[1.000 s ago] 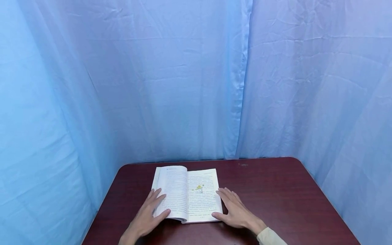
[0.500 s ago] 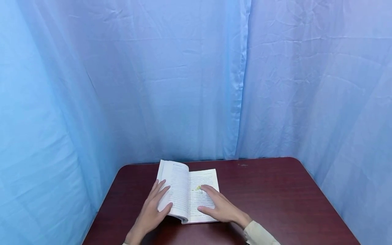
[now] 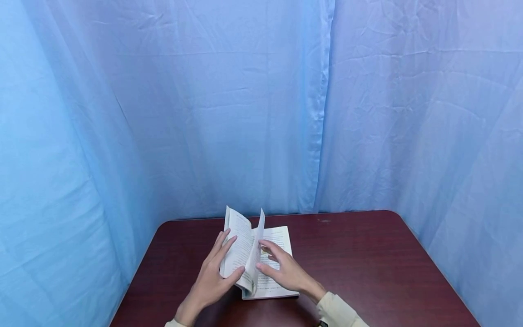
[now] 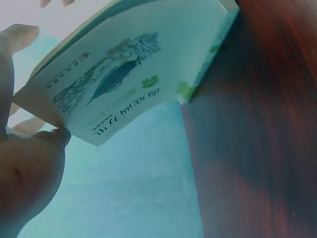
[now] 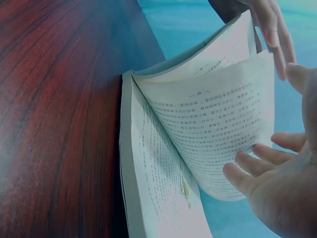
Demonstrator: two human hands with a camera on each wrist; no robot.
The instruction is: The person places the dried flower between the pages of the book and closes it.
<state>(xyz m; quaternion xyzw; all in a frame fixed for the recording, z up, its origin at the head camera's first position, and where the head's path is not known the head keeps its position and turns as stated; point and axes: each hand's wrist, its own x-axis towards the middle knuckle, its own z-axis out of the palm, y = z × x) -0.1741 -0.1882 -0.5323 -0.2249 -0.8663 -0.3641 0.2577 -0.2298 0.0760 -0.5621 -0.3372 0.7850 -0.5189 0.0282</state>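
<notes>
An open paperback book (image 3: 278, 236) stands at the table's near middle, its right half flat and its left half tilted up. My left hand (image 3: 212, 277) holds that raised half by its outer edge; the printed cover (image 4: 119, 74) faces the left wrist camera. One leaf (image 5: 213, 114) rises and bows between the two halves. Beside this leaf is my right hand (image 3: 288, 274), thumb and fingers spread and loosely bent; whether a fingertip touches the paper I cannot tell. A small yellow flower picture (image 5: 184, 191) shows on the right page, partly covered by the hand in the head view.
The dark red wooden table (image 3: 359, 259) has rounded far corners. Blue curtains (image 3: 229, 113) hang behind it and along both sides. Pale sleeves (image 3: 337, 309) cover the forearms.
My left hand has lifted the book's left half steeper and moved rightward. My right hand has moved from the right edge inward over the page, and a single leaf now stands up.
</notes>
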